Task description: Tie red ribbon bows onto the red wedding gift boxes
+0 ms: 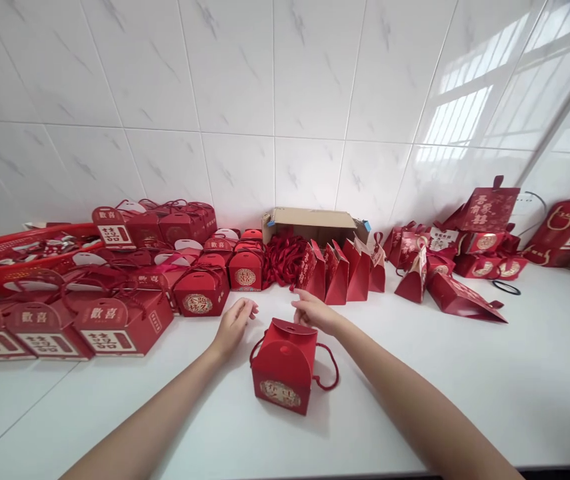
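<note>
A small red gift box (285, 367) with gold lettering on its front stands upright on the white table, its flap top folded over. A dark red cord handle (332, 373) loops out at its right side, and part of the cord shows at its left. Just behind and left of the box is my left hand (235, 325), fingers loosely bent, with nothing visible in it. Past the box's top right edge, my right hand (313, 312) reaches toward a pile of dark red ribbon cords (285, 261); its fingers are partly spread and nothing held can be made out.
Several red gift boxes (119, 327) with handles crowd the left side, beside a red plastic basket (79, 233). An open cardboard carton (315, 217) lies behind the cords. Triangular red boxes (335, 273) line up to its right, with more red packages (485, 213) and a black ring (506, 288) farther right.
</note>
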`<control>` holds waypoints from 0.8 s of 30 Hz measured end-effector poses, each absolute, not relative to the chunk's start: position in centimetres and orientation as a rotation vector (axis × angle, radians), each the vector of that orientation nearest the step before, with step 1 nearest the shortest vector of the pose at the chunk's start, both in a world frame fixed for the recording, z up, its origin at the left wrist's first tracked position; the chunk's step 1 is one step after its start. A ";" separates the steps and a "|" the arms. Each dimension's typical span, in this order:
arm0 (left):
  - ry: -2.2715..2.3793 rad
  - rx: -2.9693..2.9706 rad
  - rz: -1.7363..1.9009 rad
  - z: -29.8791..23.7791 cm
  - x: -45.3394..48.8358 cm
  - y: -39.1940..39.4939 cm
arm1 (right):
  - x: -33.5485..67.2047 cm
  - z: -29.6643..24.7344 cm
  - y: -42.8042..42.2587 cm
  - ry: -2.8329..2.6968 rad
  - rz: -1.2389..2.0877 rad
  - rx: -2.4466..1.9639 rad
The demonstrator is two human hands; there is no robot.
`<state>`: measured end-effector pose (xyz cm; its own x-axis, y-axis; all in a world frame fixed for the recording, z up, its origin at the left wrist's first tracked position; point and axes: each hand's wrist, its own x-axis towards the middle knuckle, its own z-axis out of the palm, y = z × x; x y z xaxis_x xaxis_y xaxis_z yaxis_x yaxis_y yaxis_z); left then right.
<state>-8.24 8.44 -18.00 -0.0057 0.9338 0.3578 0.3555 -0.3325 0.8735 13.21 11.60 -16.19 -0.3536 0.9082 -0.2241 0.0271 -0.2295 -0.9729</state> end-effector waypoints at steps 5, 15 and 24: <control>1.334 1.662 1.295 -17.9 -8.5 8.3 | 9.3 -17.0 14.6 -1.254 1.637 -1.329; 1.331 1.575 1.378 -16.3 -7.8 7.7 | 8.3 -16.4 14.7 -1.330 1.537 -1.277; 0.988 1.520 1.734 -0.3 -6.3 6.9 | 12.1 -5.7 11.2 -1.533 1.064 -0.959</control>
<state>-6.28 6.90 -0.34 -0.1429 0.8398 0.5237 0.0221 -0.5263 0.8500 12.07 11.18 -5.69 -0.1887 0.9403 0.2831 0.0639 0.2994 -0.9520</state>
